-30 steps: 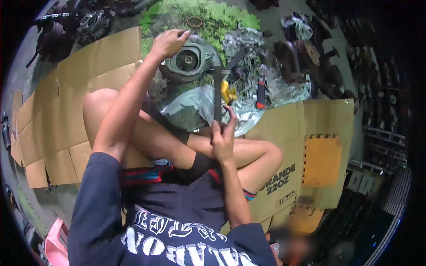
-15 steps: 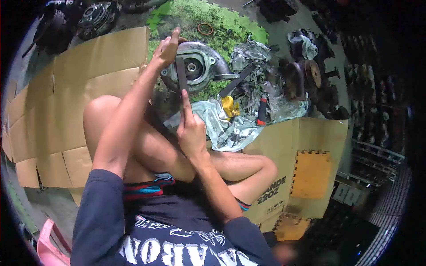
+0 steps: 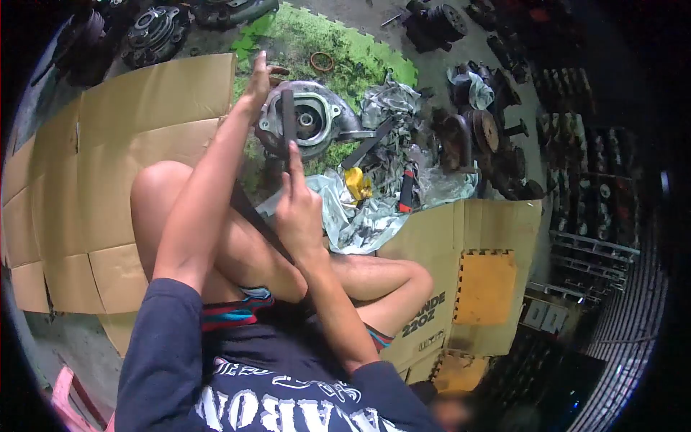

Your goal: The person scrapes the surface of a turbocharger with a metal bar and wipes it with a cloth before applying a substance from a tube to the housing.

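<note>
In the head view, the right hand (image 3: 299,216) clasps a dark flat bar (image 3: 288,119), index finger along it, over the metal housing (image 3: 325,100) on the green mat (image 3: 367,47) — the left hand (image 3: 258,88) is at the housing's edge, its grip unclear

Item: left arm (image 3: 205,194), bare below the sleeve, extended toward 1 o'clock. Item: left hand (image 3: 258,86), open, one finger upright toward 12 o'clock, others toward 3. Item: right arm (image 3: 337,309), bent, forearm slanting toward 11 o'clock. Item: right hand (image 3: 299,216), lower than the left, back uppermost, fingers partly curled, index finger (image 3: 296,164) straight toward 12.
</note>
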`<action>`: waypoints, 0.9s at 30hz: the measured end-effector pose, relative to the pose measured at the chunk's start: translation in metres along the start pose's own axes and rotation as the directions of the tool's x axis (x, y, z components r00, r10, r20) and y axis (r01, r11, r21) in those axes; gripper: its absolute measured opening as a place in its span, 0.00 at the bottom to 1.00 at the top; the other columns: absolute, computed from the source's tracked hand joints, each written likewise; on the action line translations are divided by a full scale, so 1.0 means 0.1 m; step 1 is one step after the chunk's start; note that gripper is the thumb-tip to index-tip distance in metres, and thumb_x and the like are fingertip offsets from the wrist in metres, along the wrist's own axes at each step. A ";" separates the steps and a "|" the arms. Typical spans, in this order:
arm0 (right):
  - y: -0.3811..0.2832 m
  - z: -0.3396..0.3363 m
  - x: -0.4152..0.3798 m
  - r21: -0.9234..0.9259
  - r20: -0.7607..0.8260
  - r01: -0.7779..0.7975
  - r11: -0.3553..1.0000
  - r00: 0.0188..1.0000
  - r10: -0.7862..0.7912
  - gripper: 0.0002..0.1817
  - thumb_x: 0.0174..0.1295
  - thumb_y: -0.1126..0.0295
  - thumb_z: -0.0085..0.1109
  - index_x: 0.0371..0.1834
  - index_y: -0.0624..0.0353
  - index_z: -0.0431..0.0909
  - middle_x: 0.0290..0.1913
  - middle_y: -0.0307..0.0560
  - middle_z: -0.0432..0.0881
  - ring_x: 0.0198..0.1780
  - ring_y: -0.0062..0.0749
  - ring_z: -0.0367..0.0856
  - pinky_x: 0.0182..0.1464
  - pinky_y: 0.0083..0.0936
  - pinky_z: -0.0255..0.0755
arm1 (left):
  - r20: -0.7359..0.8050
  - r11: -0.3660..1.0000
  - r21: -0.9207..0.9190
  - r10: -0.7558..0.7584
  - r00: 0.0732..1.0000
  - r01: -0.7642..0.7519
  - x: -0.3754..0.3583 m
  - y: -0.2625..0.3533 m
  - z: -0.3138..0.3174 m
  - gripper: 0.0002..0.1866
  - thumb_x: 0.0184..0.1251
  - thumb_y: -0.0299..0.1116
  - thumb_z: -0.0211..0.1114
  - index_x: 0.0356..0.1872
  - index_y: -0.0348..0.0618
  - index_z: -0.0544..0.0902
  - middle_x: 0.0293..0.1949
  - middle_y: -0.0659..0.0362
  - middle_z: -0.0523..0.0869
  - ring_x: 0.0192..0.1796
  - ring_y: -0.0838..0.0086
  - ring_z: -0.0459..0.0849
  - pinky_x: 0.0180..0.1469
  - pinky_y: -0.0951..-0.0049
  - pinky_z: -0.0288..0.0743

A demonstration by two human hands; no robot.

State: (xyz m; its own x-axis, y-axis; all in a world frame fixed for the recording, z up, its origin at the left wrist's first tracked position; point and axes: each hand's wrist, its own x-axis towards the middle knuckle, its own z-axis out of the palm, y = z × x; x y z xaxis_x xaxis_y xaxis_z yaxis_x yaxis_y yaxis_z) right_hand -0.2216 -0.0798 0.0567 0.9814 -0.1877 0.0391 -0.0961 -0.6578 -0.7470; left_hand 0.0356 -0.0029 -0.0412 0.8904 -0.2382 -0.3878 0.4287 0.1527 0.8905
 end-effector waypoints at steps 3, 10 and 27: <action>0.01 0.23 0.14 -0.157 -0.023 0.035 0.987 0.999 -0.039 0.36 0.76 0.74 0.50 0.87 0.46 0.55 0.26 0.72 0.79 0.27 0.70 0.80 0.33 0.58 0.69 | -0.044 0.996 -0.091 -0.016 0.999 0.012 0.05 -0.08 -0.01 0.51 0.74 0.78 0.28 0.68 0.43 0.78 0.54 0.44 0.87 0.58 0.62 0.81 0.67 0.60 0.69; 0.24 0.02 -0.18 -0.258 0.051 0.040 0.965 0.998 -0.028 0.38 0.74 0.77 0.52 0.87 0.48 0.55 0.25 0.69 0.78 0.27 0.64 0.81 0.34 0.55 0.69 | -0.266 0.995 0.083 0.067 0.962 -0.047 0.22 -0.18 -0.06 0.49 0.79 0.71 0.26 0.64 0.34 0.79 0.46 0.51 0.92 0.55 0.62 0.83 0.68 0.59 0.70; 0.71 -0.16 -0.41 0.119 -0.125 0.001 0.993 0.992 0.014 0.29 0.75 0.77 0.51 0.80 0.54 0.68 0.64 0.61 0.85 0.56 0.40 0.89 0.54 0.30 0.78 | -0.243 0.950 0.310 0.126 0.962 -0.046 0.15 -0.08 -0.01 0.45 0.77 0.69 0.33 0.68 0.39 0.80 0.71 0.40 0.78 0.76 0.42 0.72 0.78 0.47 0.59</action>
State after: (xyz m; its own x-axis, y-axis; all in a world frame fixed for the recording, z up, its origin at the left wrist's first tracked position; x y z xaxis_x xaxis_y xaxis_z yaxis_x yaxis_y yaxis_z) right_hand -0.2712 -0.1306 0.0128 0.9517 -0.2863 0.1112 -0.0745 -0.5665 -0.8207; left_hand 0.0460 -0.0065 -0.0542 0.9475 0.0233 -0.3190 0.3191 -0.1409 0.9372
